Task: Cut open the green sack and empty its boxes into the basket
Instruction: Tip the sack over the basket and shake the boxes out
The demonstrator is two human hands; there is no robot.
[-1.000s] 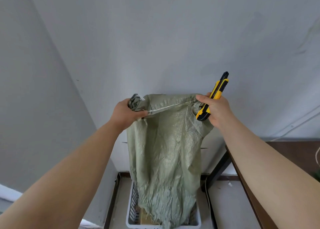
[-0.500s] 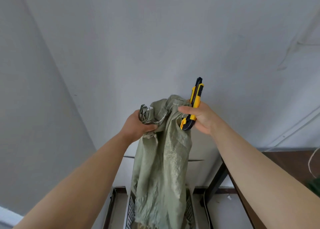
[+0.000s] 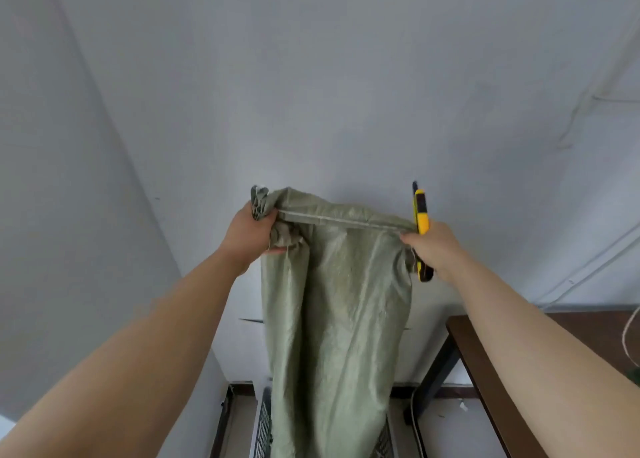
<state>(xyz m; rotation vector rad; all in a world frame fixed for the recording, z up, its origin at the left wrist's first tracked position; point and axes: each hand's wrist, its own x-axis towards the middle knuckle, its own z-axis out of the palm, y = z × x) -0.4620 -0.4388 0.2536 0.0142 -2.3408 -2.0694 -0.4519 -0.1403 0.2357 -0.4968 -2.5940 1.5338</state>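
The green woven sack (image 3: 332, 319) hangs upside down in front of the wall, limp and flat, its stitched seam stretched across the top between both hands. My left hand (image 3: 247, 232) grips the bunched left corner. My right hand (image 3: 433, 246) pinches the right corner while also holding a yellow and black utility knife (image 3: 420, 222) that points upward. Below, the sack's lower end drops into the white basket (image 3: 261, 426), of which only a mesh side wall shows. No boxes are visible.
A dark brown table (image 3: 519, 371) with a black leg stands at the right, close beside the basket. A dark frame bar (image 3: 221, 419) runs on the floor to the left. The grey wall is right behind the sack.
My hands have moved apart, so the sack's top seam went from bunched to stretched wide. The sack has risen slightly and the basket is now mostly hidden at the bottom edge.
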